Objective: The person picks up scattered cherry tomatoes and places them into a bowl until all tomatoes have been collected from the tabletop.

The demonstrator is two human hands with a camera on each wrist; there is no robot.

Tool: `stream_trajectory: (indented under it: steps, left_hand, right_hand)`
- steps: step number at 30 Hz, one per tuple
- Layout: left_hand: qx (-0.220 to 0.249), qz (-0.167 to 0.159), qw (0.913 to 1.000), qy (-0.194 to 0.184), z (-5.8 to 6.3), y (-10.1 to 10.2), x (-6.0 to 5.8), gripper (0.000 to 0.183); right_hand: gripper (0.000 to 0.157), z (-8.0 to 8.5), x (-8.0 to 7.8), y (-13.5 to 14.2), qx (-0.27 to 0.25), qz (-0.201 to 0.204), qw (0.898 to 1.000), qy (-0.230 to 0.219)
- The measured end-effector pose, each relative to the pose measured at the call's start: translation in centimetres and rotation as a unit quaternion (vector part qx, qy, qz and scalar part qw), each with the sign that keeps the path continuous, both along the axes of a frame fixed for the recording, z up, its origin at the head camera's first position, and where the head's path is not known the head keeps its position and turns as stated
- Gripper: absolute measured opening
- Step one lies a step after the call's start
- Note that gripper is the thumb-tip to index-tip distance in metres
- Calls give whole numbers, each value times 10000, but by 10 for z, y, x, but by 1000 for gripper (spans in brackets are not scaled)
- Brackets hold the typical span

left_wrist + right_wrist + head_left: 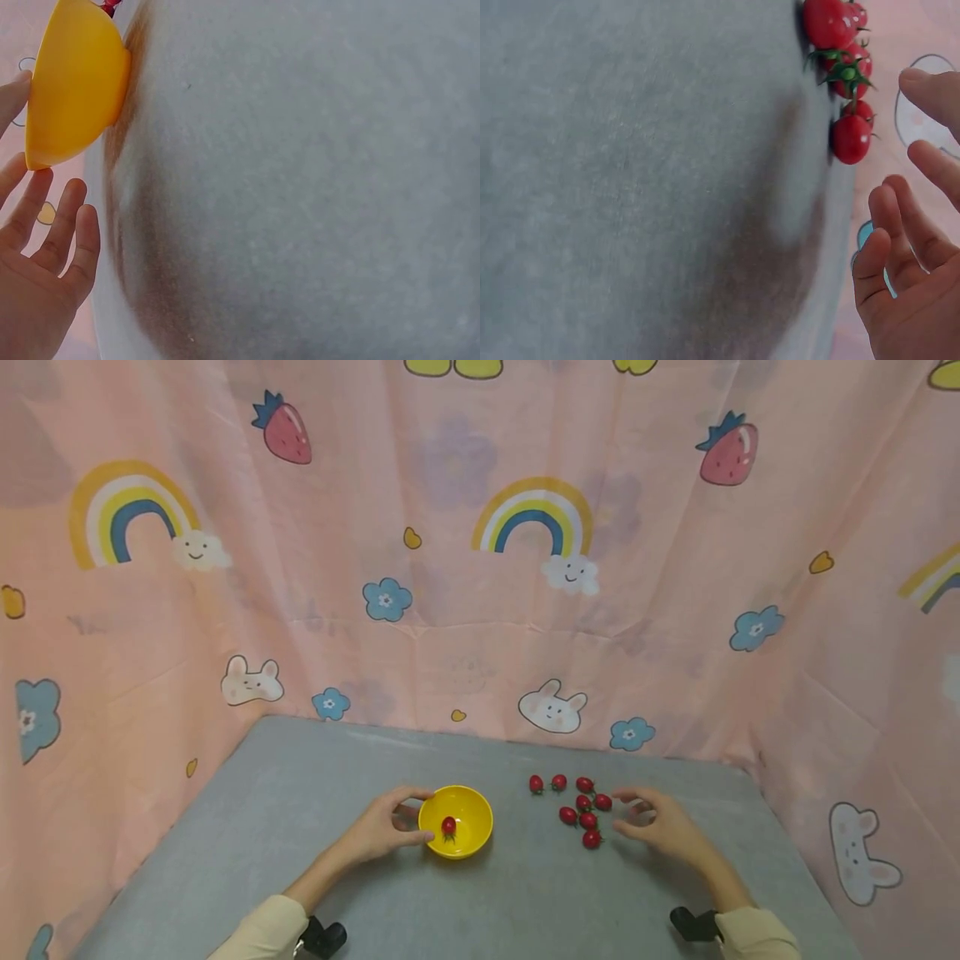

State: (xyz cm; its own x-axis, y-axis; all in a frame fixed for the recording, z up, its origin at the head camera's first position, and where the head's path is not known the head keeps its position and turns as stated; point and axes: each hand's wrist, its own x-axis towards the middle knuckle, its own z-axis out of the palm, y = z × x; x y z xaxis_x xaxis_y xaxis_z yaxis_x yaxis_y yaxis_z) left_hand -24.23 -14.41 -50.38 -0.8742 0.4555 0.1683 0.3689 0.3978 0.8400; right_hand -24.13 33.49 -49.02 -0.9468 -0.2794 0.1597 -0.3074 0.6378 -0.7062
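A small yellow bowl (pixel 476 823) stands on the table with one cherry tomato (pixel 448 826) inside. My left hand (pixel 384 825) holds the bowl at its left side, thumb and forefinger spread along the rim. The left wrist view shows the bowl's smooth outer wall (pixel 79 82), with the other fingers (pixel 86 236) loose below it. To the right of the bowl lie several red cherry tomatoes with green stalks, among them a front one (pixel 592 839). Just right of this group hovers my right hand (pixel 666 828), fingers relaxed and apart, holding nothing. Its thumb and forefinger point towards the nearest tomato (pixel 603 802).
A grey cloth covers the table (pixel 337 760). Behind and at both sides hangs a pink curtain (pixel 450 668) printed with rainbows, strawberries and rabbits, meeting the table's far edge. Black wrist straps (pixel 693 925) sit by the light sleeves (pixel 757 935).
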Motion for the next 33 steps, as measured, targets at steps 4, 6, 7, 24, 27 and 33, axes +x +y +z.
stream_trajectory:
  steps: [4, 6, 7, 24, 27, 33]
  left_hand:
    - [-16, -11, 10000, -10, 2, 0, 0, 52]
    - [-22, 3, 10000, -32, 2, -1, 0, 52]
    - [-23, 10, 10000, -44, 1, -1, 0, 53]
    - [-67, 100, 9998, -152, 2, 1, 1, 51]
    - [-67, 99, 9998, -142, 3, 1, 1, 52]
    - [-119, 90, 9998, -133, 5, 1, 1, 52]
  right_hand:
    - [60, -3, -3, -2, 179, -104, 9998, 60]
    - [63, -5, -6, -3, 214, -82, 9997, 126]
    - [64, -6, -8, -3, 241, -88, 9996, 135]
    - [50, -18, -35, -8, 163, 68, 9996, -206]
    - [40, -20, -38, -8, 105, 95, 9997, -198]
    - [25, -23, -41, -9, 49, 133, 9998, -101]
